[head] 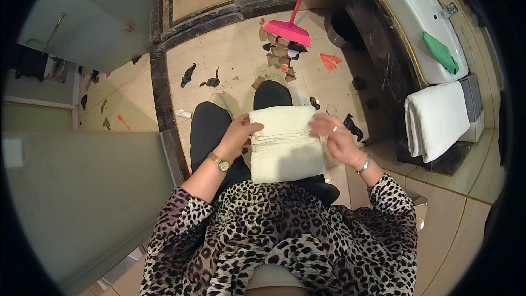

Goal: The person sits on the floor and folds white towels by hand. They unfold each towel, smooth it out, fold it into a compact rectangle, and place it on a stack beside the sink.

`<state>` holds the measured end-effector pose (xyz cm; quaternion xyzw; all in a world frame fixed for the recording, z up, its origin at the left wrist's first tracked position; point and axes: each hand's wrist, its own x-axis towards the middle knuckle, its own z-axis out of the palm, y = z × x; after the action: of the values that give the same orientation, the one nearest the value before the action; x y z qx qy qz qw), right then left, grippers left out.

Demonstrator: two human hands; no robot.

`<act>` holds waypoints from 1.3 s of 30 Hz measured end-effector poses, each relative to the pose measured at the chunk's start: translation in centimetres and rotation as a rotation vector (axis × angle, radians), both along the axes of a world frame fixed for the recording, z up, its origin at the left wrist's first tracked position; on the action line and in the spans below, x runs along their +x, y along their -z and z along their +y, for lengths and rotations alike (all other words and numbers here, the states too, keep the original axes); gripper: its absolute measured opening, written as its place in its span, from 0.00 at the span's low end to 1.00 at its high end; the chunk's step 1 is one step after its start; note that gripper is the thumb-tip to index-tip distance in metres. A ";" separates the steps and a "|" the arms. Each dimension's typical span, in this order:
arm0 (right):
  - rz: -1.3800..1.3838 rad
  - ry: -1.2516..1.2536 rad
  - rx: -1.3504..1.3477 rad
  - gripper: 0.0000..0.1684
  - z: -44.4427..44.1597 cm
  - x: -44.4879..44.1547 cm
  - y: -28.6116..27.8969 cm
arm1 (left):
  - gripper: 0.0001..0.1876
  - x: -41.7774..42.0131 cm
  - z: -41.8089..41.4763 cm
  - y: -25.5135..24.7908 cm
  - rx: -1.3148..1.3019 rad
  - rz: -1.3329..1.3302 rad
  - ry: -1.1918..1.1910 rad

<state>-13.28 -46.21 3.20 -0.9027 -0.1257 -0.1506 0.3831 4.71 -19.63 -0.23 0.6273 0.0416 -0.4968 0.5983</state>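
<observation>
A pale cream towel [285, 160], folded with creased layers across its middle, lies over my lap. My left hand [241, 131] pinches its upper left edge, thumb on top. At the upper right edge, my right hand [337, 137] is blurred, its fingers over the towel's border; whether they grip the cloth is unclear. A shadow falls across the lower right of the towel. Beyond it are my knees in black trousers [211, 131] and pale shoes [218, 99] on the tiled floor.
On the right, a folded white towel [437, 119] lies on the counter by a white sink [411, 16] with a green cloth [440, 52]. A pink broom [287, 32] stands amid torn scraps [279, 58]. Frosted glass panels [82, 181] and a dark stone curb [161, 86] border the left.
</observation>
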 end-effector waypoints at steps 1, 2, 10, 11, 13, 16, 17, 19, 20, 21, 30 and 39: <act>0.168 0.190 0.232 0.18 0.3 0.1 0.5 | 0.25 -0.2 0.2 0.2 -0.062 0.009 -0.033; 0.274 0.383 0.477 0.16 0.7 0.4 1.0 | 0.21 -0.3 0.4 0.4 -0.080 0.017 -0.044; 0.822 0.464 1.235 0.21 1.2 4.1 3.3 | 0.21 0.3 0.6 0.9 -0.144 0.040 -0.115; 0.704 0.395 1.227 0.21 1.4 4.3 3.6 | 0.21 0.4 0.7 1.1 -0.221 0.002 -0.146; 0.654 0.425 1.253 0.25 1.7 4.8 4.3 | 0.21 0.6 0.8 1.6 -0.167 -0.031 -0.183; 0.721 0.513 1.143 0.30 2.6 5.6 5.4 | 0.20 0.5 0.8 2.4 -0.175 0.157 -0.213; 0.687 0.447 1.159 0.31 2.7 5.6 5.4 | 0.19 0.6 0.8 2.7 -0.107 0.133 -0.206; 0.685 0.483 1.164 0.32 2.8 5.6 4.8 | 0.18 0.4 1.0 2.9 -0.034 0.142 -0.117; 0.611 0.534 0.956 0.32 3.0 5.2 4.1 | 0.18 0.2 0.9 2.9 -0.081 0.221 -0.107; 0.553 0.603 0.731 0.33 3.0 4.9 3.2 | 0.18 0.0 0.9 3.0 -0.103 0.188 -0.101; 0.365 -0.033 -0.353 0.33 7.8 -0.4 -2.8 | 0.19 -0.8 0.6 3.4 -0.133 0.131 -0.188; 0.314 -0.083 -0.343 0.42 12.1 0.5 -2.3 | 0.22 -0.5 1.0 4.4 -0.202 0.099 -0.086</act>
<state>-12.73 -34.14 5.48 -0.9609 -0.1253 0.0314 0.2449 4.18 -18.62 -4.67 0.5361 0.0478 -0.5029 0.6763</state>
